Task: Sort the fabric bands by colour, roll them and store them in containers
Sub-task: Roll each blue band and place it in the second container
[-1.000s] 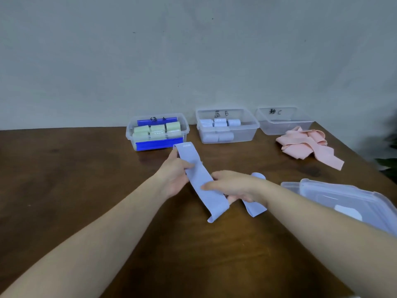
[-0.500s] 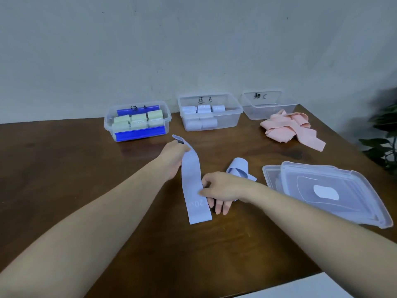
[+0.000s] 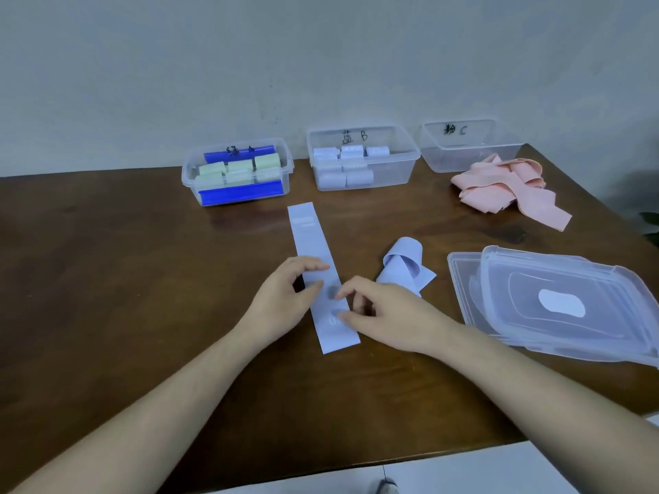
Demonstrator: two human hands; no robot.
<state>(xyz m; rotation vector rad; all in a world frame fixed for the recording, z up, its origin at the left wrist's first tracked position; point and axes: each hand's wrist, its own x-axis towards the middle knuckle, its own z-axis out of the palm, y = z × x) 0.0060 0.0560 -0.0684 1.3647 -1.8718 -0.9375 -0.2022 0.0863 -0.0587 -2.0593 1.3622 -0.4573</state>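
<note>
A light blue band [image 3: 309,233] lies flat and straight on the brown table [image 3: 107,279], running away from me. My left hand [image 3: 281,304] rests at its left edge with relaxed fingers over the cloth. The fingertips of my right hand [image 3: 385,315] press on the band's near half from the right. A second blue band [image 3: 406,265] lies loosely folded just right of it. A heap of pink bands [image 3: 506,188] sits at the far right. By the wall stand a box of green rolls [image 3: 188,180], box B [image 3: 396,169] with blue rolls, and box C [image 3: 445,158], which holds nothing.
Stacked clear plastic lids [image 3: 556,301] lie on the table to the right of my hands. The table's near edge runs along the bottom, with a white floor [image 3: 463,472] below. A grey wall closes off the back.
The blue band, held up off the table by my left hand before, now lies flat. My left hand has come down to its near half and my right fingertips rest on it.
</note>
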